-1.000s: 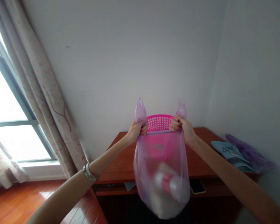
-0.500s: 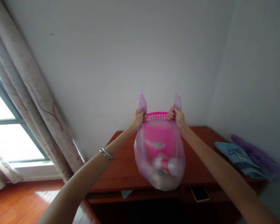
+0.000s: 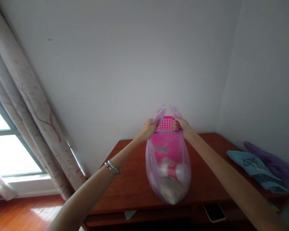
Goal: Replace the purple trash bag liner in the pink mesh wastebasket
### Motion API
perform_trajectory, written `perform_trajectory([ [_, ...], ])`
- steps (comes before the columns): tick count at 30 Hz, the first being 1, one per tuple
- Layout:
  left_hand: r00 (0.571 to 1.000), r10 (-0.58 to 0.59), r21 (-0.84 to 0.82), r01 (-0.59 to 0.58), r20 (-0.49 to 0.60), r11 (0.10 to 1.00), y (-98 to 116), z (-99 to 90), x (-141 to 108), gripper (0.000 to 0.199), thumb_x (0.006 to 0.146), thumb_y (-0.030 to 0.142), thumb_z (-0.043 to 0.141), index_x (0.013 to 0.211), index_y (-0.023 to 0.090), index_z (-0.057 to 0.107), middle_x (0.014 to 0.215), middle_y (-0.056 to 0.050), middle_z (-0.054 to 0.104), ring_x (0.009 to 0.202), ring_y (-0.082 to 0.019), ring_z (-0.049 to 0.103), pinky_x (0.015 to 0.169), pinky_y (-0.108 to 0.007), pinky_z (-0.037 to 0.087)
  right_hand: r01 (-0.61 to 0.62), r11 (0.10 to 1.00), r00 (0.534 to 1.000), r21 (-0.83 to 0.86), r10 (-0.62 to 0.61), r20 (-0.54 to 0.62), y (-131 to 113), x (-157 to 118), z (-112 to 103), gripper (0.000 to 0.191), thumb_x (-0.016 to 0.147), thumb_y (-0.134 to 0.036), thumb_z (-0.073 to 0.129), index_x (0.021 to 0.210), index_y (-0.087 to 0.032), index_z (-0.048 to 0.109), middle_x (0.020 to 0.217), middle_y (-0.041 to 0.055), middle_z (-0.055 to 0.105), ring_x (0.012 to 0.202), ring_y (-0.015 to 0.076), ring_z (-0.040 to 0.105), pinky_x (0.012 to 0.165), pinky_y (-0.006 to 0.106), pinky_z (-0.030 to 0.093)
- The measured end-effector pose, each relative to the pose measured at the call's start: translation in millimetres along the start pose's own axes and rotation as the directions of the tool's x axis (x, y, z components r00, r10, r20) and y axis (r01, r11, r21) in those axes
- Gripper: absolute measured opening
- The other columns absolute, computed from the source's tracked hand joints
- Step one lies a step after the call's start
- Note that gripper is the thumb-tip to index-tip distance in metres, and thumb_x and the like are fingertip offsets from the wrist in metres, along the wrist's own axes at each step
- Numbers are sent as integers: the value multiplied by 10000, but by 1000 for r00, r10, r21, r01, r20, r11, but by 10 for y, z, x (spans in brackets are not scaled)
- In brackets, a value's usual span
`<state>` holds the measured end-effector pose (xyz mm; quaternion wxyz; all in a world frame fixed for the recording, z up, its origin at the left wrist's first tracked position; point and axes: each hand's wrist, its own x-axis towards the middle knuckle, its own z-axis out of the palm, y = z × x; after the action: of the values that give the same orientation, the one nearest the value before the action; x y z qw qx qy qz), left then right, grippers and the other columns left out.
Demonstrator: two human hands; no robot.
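A thin, translucent purple plastic bag (image 3: pixel 150 166) hangs between my two hands above the desk's front part. My left hand (image 3: pixel 149 127) is closed round one of its handle ends, and my right hand (image 3: pixel 181 125) grips the other. Both handle tips stick up above my fists. Through the film I make out a white roll-like thing with a red band and a pale bundle at the bottom, blurred by the plastic. Behind the bag, a bright pink basket (image 3: pixel 166 122) with a perforated rim shows between my hands; its lower part is covered by the bag.
The reddish-brown wooden desk (image 3: pixel 127 173) stands against the wall. At its right lie a light blue printed packet (image 3: pixel 250 163) and a crumpled purple plastic bag (image 3: pixel 274 160). A phone (image 3: pixel 214 212) rests at the ledge under the desktop. A curtain (image 3: pixel 38 106) hangs by the window at left.
My hands have come closer together and the bag's handle ends now lean inward. The bag looks narrower and hangs slightly lower in view. The camera view has shifted a little.
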<state>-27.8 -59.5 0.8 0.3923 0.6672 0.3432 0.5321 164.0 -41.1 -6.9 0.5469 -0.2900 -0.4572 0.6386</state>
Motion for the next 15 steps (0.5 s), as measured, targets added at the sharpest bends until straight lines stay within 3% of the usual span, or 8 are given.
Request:
perform_trajectory([
  [3, 987, 155, 335, -162, 47, 928, 23, 112, 39, 243, 776, 99, 532, 554, 173, 466, 533, 36, 441, 522, -97, 382, 504, -222, 279, -6, 998, 1000, -70, 6, -5, 39, -18, 53, 246, 650, -101, 523, 622, -204, 302, 454, -91, 251, 382, 28, 168, 363, 169, 125],
  [6, 974, 198, 526, -228, 114, 819, 42, 206, 82, 173, 765, 90, 452, 632, 162, 535, 641, 7, 563, 646, -134, 476, 601, -237, 362, 74, 972, 995, -221, -59, 75, 71, -75, 82, 213, 537, -71, 507, 613, -194, 350, 470, -86, 292, 411, 31, 198, 377, 172, 158],
  [9, 966, 202, 570, -260, 164, 779, 57, 264, 93, 196, 744, 86, 418, 719, 150, 602, 737, -26, 638, 726, -160, 547, 678, -258, 429, 152, 925, 958, -349, -50, 284, 62, -169, 95, 183, 560, -126, 542, 567, -183, 368, 483, -67, 320, 447, 41, 241, 406, 192, 221],
  [11, 960, 195, 572, -277, 201, 772, 73, 288, 79, 214, 739, 89, 420, 743, 151, 624, 756, -40, 657, 743, -170, 578, 693, -266, 455, 161, 924, 928, -346, -23, 372, 46, -227, 112, 177, 640, -205, 600, 591, -169, 433, 522, -44, 384, 480, 55, 308, 437, 204, 270],
  [13, 955, 190, 572, -289, 228, 768, 88, 303, 58, 222, 753, 96, 416, 742, 155, 630, 753, -50, 664, 742, -176, 598, 700, -271, 470, 164, 933, 928, -321, -35, 371, 46, -259, 145, 222, 707, -324, 647, 670, -163, 499, 560, -31, 432, 504, 68, 362, 458, 209, 300],
  [15, 949, 194, 569, -304, 247, 764, 92, 312, 42, 231, 774, 101, 409, 734, 161, 628, 756, -56, 665, 746, -180, 611, 723, -281, 478, 190, 936, 950, -296, -99, 297, 75, -253, 187, 313, 739, -451, 649, 724, -169, 515, 562, -33, 436, 494, 71, 370, 446, 207, 290],
])
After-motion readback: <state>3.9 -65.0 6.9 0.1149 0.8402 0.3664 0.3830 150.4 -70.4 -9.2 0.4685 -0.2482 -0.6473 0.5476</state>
